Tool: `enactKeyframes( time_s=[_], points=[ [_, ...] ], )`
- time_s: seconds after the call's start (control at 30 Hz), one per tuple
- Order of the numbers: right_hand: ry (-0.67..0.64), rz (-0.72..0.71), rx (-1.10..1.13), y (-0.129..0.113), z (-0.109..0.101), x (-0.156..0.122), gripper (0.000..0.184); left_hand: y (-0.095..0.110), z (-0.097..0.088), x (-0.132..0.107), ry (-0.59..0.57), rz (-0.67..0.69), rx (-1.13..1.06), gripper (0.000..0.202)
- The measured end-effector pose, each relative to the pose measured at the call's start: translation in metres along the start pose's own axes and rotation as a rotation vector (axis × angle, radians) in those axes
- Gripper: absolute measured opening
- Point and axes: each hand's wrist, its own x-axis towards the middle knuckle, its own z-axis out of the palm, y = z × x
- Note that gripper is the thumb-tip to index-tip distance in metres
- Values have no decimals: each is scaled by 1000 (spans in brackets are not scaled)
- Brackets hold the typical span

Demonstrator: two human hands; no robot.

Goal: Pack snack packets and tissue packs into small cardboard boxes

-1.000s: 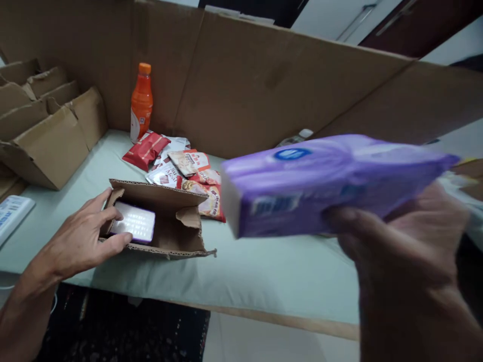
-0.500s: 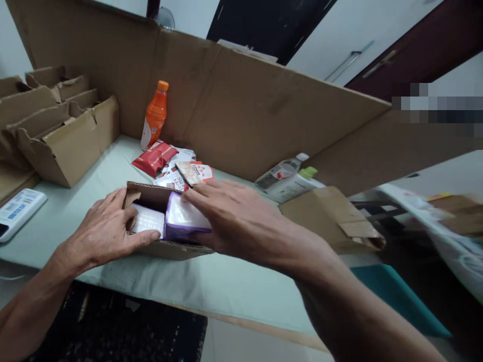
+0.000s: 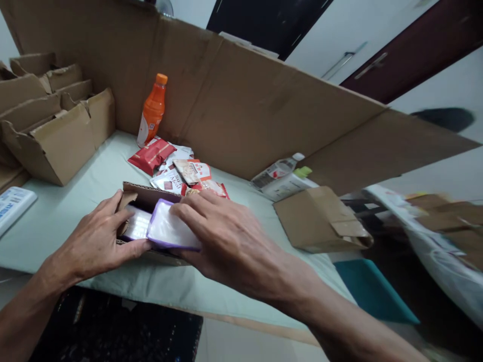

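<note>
A small open cardboard box [image 3: 145,190] stands near the front of the cloth-covered surface. My left hand [image 3: 98,236] grips its left end, the thumb along the front rim. Inside, at the left, lies a white pack [image 3: 139,222] with a shiny top. A wrapped white pack with purple edges [image 3: 171,229] is held by my right hand [image 3: 222,231], its fingers over the far side and the thumb near the front. This pack sits tilted at the box's rim, partly overlapping the other pack. My right hand hides its right end and the box's right part.
Food sachets [image 3: 181,173] and a red packet [image 3: 153,155] lie behind the box, near an orange bottle [image 3: 152,113]. More cardboard boxes [image 3: 71,136] stand at left, beside a white device [image 3: 15,206]. Two bottles [image 3: 281,176] and a cardboard box [image 3: 317,216] are at right. A cardboard wall [image 3: 245,105] rises behind.
My right hand has raised the purple-edged pack a little and tilted it leftward over the other pack. My left hand keeps its hold on the box. The view has shifted slightly.
</note>
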Motion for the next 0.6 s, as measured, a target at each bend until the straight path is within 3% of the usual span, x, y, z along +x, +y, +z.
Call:
enactKeyframes(
  time_s=[0.2, 0.4, 0.5, 0.6],
  points=[
    [-28, 91, 107, 25, 29, -7, 18, 1, 2, -1, 17, -24, 40, 77],
    [-331, 252, 121, 18, 70, -4, 34, 6, 2, 0, 14, -16, 45, 79],
    [-362, 274, 136, 17, 73, 2, 38, 5, 3, -1, 29, -18, 42, 80],
    [-399, 231, 284, 25, 60, -1, 38, -1, 6, -5, 106, 21, 31, 82]
  ],
)
